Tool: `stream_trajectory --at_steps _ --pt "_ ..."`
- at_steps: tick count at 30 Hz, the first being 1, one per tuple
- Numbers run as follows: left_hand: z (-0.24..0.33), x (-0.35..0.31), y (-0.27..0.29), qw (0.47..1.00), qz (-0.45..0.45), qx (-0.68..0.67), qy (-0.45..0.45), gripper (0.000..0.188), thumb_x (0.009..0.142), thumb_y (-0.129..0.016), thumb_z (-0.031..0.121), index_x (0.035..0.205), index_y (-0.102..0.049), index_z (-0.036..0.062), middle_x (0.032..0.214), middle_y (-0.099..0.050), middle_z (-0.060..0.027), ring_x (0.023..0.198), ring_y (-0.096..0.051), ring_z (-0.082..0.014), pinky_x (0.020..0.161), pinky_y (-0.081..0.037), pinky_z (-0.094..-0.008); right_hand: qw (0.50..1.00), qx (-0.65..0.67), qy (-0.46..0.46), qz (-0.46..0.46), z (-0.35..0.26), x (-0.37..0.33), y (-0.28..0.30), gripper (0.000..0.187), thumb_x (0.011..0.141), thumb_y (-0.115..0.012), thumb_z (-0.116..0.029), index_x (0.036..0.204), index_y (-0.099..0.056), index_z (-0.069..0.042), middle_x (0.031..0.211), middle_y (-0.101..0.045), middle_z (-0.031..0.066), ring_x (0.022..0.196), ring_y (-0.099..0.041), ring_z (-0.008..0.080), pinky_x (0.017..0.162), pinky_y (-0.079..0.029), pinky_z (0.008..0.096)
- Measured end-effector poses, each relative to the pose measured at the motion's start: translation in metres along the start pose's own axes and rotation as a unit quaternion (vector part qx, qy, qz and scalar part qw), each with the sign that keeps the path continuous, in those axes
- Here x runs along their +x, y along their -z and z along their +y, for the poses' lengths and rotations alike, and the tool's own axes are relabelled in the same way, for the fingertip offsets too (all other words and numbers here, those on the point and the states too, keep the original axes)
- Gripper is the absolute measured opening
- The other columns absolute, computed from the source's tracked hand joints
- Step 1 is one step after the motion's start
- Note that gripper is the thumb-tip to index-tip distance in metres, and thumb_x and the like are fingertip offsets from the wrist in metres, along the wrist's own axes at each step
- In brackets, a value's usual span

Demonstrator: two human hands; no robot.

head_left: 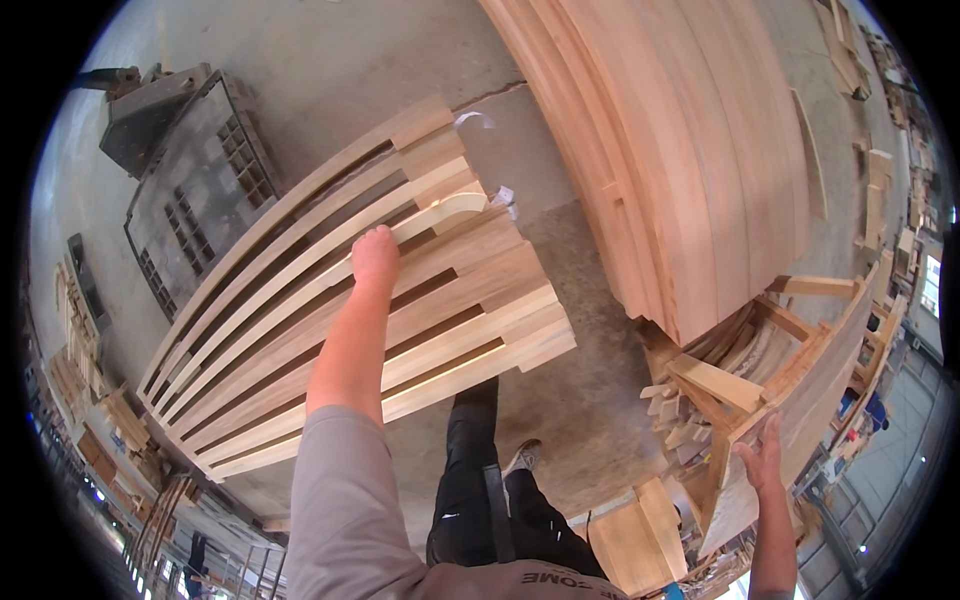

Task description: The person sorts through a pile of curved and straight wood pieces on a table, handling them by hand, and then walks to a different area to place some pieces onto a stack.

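Long pale wooden slats [440,263] lie side by side in front of me, with dark gaps between them and stepped ends at the right. My left hand [375,258] is closed around a light wooden strip [452,208] with a curved end, lying on top of these slats. Out to the right, my right hand [764,457] touches the edge of a wooden panel [790,405] on a timber frame. Its fingers look stretched out rather than wrapped round anything.
A large stack of wide, smooth boards [690,150] rises at the far right. Wood offcuts [690,420] fill the framed bin below it. A grey metal machine base [200,190] with slotted openings stands at the far left. Concrete floor [400,50] shows between them.
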State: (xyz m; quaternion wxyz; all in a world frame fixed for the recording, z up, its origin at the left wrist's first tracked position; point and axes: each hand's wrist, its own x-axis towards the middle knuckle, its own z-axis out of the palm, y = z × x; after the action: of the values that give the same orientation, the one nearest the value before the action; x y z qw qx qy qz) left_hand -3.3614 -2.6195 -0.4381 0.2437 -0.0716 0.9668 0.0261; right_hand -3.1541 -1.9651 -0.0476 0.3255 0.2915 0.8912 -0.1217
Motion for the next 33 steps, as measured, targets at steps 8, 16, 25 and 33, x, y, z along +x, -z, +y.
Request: stream_trajectory --at_steps 8,16,25,33 --pt "0.003 0.001 0.005 1.0 -0.014 0.014 -0.004 0.008 0.089 -0.055 0.01 0.089 -0.062 0.0064 0.089 -0.07 -0.0137 0.086 -0.07 -0.0295 0.077 -0.056 -0.0395 1.0 -0.015 0.015 0.007 0.009 0.0 -0.001 0.118 0.07 -0.084 -0.04 0.152 -0.014 0.006 0.16 -0.006 0.0285 0.149 -0.012 0.0385 0.12 -0.018 0.0407" --pt "0.004 0.002 0.004 0.999 -0.026 0.018 0.005 0.009 0.089 -0.055 0.01 0.092 -0.062 0.0056 0.089 -0.071 -0.0136 0.086 -0.07 -0.03 0.078 -0.055 -0.0396 1.0 -0.017 0.012 0.008 0.005 0.0 0.0 0.118 0.07 -0.083 -0.044 0.152 -0.014 0.006 0.16 -0.006 0.0287 0.149 -0.013 0.0382 0.121 -0.017 0.0401" --pt "0.006 -0.001 0.004 1.0 -0.012 0.002 0.026 0.011 0.089 -0.055 0.013 0.089 -0.065 0.0081 0.088 -0.071 -0.013 0.086 -0.071 -0.0289 0.076 -0.056 -0.0403 1.0 0.009 -0.001 -0.006 0.017 0.003 0.0 0.112 0.073 -0.083 -0.027 0.153 -0.012 0.003 0.161 -0.003 0.0258 0.15 -0.01 0.0361 0.12 -0.019 0.0419" --pt "0.008 0.002 0.002 0.999 0.002 0.013 0.044 0.009 0.089 -0.057 0.014 0.09 -0.066 0.01 0.09 -0.072 -0.0111 0.087 -0.071 -0.0268 0.077 -0.055 -0.0385 0.998 0.064 -0.013 -0.025 0.031 0.006 0.001 0.11 0.075 -0.081 -0.022 0.156 -0.009 -0.004 0.164 -0.001 0.0178 0.15 -0.013 0.0344 0.115 -0.029 0.048"
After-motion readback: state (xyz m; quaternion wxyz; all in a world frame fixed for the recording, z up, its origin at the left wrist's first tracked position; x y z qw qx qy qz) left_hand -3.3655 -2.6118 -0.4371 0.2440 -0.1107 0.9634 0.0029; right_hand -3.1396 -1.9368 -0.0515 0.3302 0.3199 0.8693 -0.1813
